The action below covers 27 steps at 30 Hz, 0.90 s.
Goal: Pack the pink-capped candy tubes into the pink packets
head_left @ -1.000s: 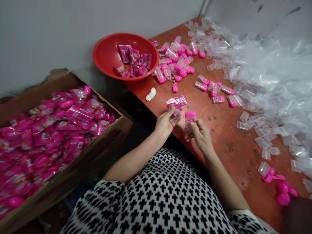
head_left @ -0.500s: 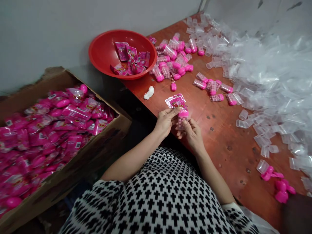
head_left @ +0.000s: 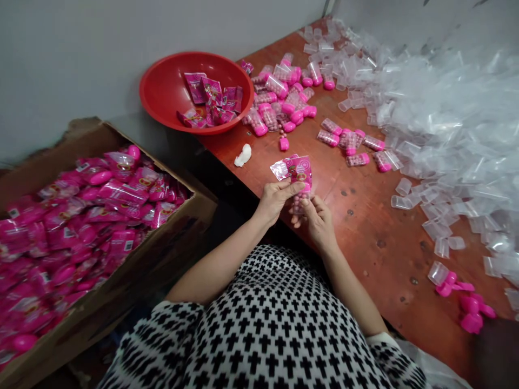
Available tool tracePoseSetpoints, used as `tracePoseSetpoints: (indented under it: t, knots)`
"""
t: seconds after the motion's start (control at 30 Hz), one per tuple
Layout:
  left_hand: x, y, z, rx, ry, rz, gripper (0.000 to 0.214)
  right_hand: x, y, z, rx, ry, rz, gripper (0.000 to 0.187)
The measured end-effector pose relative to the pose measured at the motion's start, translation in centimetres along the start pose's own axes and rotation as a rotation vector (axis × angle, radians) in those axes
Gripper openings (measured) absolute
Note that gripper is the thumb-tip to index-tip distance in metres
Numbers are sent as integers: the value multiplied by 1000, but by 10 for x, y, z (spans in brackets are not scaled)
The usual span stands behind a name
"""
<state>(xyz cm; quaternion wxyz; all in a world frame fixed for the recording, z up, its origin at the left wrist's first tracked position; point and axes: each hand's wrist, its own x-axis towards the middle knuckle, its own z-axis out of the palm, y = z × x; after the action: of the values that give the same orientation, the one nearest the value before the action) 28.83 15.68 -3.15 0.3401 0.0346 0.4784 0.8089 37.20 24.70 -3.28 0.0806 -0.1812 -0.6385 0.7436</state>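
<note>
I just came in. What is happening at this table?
A person's left hand holds a pink sachet while the right hand holds a small bottle of pink balls against its lower end. More sachets lie in the red bowl. Filled bottles and empty clear bottles lie on the table. Pink packs fill the cardboard box.

both forearms bare, angled inward, hands meeting at front. left hand pinching, thumb extended. right hand just beside it, fingers curled in grip.

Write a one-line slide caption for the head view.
Left hand pinches a pink sachet, right hand holds a candy tube against it, over a wooden table.
</note>
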Motion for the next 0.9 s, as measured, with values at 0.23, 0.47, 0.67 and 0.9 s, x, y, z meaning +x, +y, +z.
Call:
tracePoseSetpoints:
  t: [0.23,0.47,0.67,0.9]
  knots:
    - [0,-10,-2,130,71,106,35,1,2,1,35,34,5,29]
    - [-3,-10,2,127,56,43,38,4,9,3,211,46,87,31]
    - [-3,-7,0,-66,145,61,33,-2,12,0,271,112,70,33]
    - [-7,-7,4,-59,116,40,30,-6,16,4,308,246,43,29]
